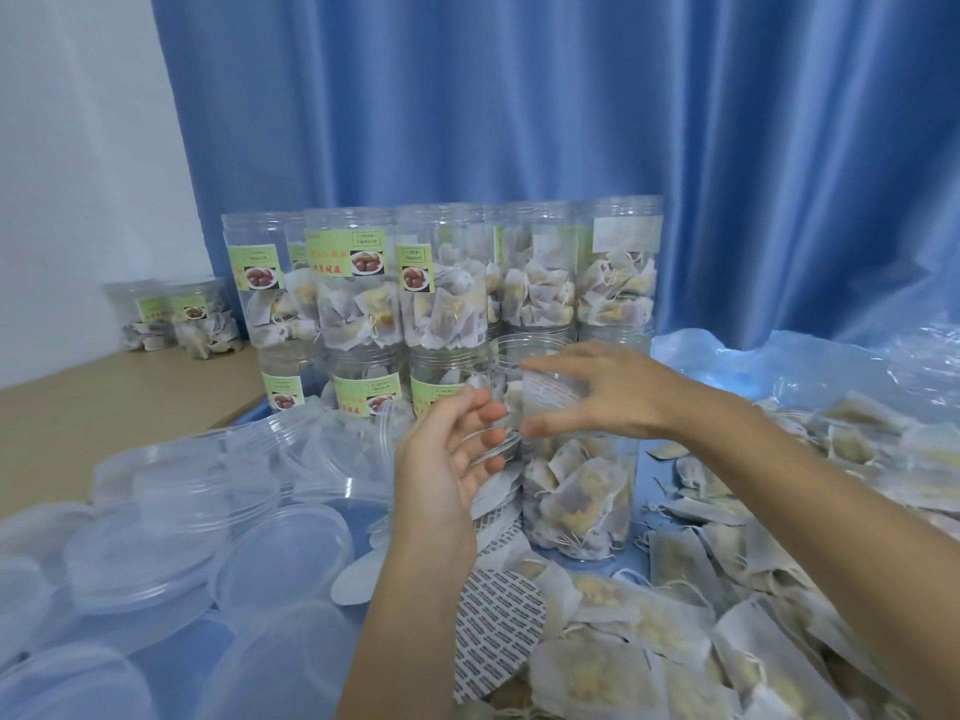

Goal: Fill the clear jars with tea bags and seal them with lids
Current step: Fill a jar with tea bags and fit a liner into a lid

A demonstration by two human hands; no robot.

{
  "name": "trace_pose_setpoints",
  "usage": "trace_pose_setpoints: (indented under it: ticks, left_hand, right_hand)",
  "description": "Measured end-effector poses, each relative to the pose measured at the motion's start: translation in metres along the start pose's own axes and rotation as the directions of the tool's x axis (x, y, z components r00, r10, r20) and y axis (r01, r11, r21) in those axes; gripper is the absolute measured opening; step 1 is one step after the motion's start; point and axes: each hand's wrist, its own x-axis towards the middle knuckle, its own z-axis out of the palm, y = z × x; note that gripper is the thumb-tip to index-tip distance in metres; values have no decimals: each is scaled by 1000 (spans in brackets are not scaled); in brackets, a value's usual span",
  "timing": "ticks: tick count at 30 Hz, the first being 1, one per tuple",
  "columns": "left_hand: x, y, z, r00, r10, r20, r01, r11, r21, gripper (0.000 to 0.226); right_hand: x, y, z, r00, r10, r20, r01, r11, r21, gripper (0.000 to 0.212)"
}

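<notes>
The filled jar [579, 491] stood on the counter among loose tea bags [675, 631]. The right hand [597, 392] gripped its top; the left hand [452, 449] held a clear lid [493, 446]. Sealing seemed underway: next, seating and twisting the lid squarely.

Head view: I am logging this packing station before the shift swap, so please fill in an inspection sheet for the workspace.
Surface: blue-covered table; tan surface to the left.
Job's things: jar in hand, tea bags inside, no lid on it; stacked filled jars behind; loose tea bags at right; clear lids heaped at left.
Clutter: printed seal liners near the jar; plastic sheeting.
Grippers: left hand holds a clear lid; right hand grips the jar top.
Cables: nothing seen.
Surroundings: blue curtain, white wall.
</notes>
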Motion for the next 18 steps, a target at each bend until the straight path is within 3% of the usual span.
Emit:
trace_pose_setpoints:
  ticks: [3, 12, 15, 18]
  left_hand:
    - [-1, 1, 0, 1000, -4, 4, 4, 1000, 9, 15]
    - [5, -1, -6, 997, -32, -73, 40, 993, 110, 5]
    - [7, -6, -8, 996, -18, -86, 39, 969, 245, 20]
    - [2, -5, -8, 999, -36, -4, 36, 951, 306, 59]
  right_hand:
    - [-2, 3, 2, 1000, -6, 0, 6, 1000, -29, 87]
    - [-52, 16, 3, 959, -65, -277, 78, 996, 36, 84]
    - [-69, 20, -8, 873, -39, -486, 202, 936, 289, 82]
    - [-73, 18, -18, 816, 45, -577, 364, 734, 573, 80]
